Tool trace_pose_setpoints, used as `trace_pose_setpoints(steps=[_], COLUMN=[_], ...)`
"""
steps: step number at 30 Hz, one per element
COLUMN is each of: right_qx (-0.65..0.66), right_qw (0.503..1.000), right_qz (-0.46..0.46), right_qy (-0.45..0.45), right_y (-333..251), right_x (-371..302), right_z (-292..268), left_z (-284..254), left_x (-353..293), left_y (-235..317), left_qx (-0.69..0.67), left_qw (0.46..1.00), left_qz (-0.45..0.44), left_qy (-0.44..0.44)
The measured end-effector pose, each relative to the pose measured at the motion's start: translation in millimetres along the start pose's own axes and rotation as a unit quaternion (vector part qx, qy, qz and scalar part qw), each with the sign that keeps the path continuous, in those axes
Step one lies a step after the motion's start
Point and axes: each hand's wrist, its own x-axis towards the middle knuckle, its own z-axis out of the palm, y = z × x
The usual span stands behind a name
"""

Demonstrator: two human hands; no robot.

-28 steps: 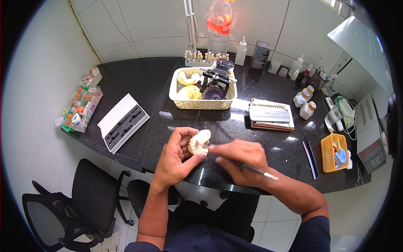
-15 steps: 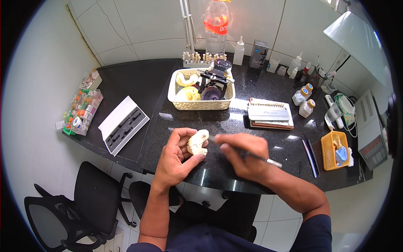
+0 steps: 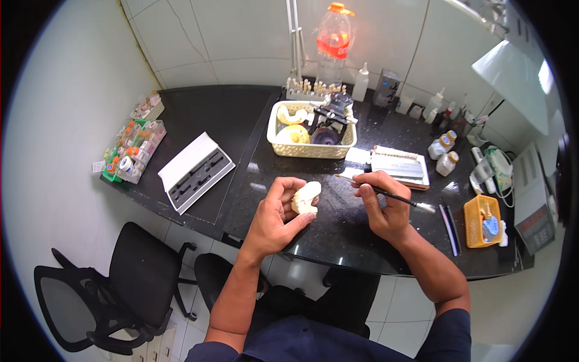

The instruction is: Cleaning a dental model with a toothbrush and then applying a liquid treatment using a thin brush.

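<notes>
My left hand [image 3: 272, 216] is closed round a cream plaster dental model [image 3: 306, 198], its fingers behind it and the thumb along its lower edge. My right hand [image 3: 387, 208] pinches a slim, dark-handled brush-like tool [image 3: 415, 204] with a silvery back end. The tool's pointed tip faces the model but stays a short way to its right, not touching it. Both hands are raised over the near part of the black desk [image 3: 338, 241]. The palm side of the model is hidden by my left fingers.
Beyond my hands, a cream basket [image 3: 313, 149] holds plaster casts and a black articulator [image 3: 335, 108]. A shade guide [image 3: 398, 168] lies behind my right hand. An opened case [image 3: 196, 172] is at left; a yellow basket [image 3: 481, 241], capped jars [image 3: 446, 163] and a lamp [image 3: 512, 78] are at right.
My right hand has drawn the tool away from the model to the right, and the tool shows more plainly. My left hand still holds the model, now turned slightly. The whole view has shifted.
</notes>
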Motion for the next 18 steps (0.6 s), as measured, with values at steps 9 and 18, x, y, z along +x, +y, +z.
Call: trace_pose_setpoints(steps=[9, 18], right_qx=[0.178, 0.137], right_qw=[0.96, 0.951], right_qz=[0.201, 0.222], right_qy=[0.076, 0.167], right_y=[-79, -65], right_x=[-14, -43], right_z=[3, 65], left_z=[-7, -7], left_x=[-3, 6], left_y=[-5, -1], left_qx=[-0.028, -0.013], left_qw=[1.0, 0.999], left_qz=[0.011, 0.004], left_qy=[0.002, -0.033])
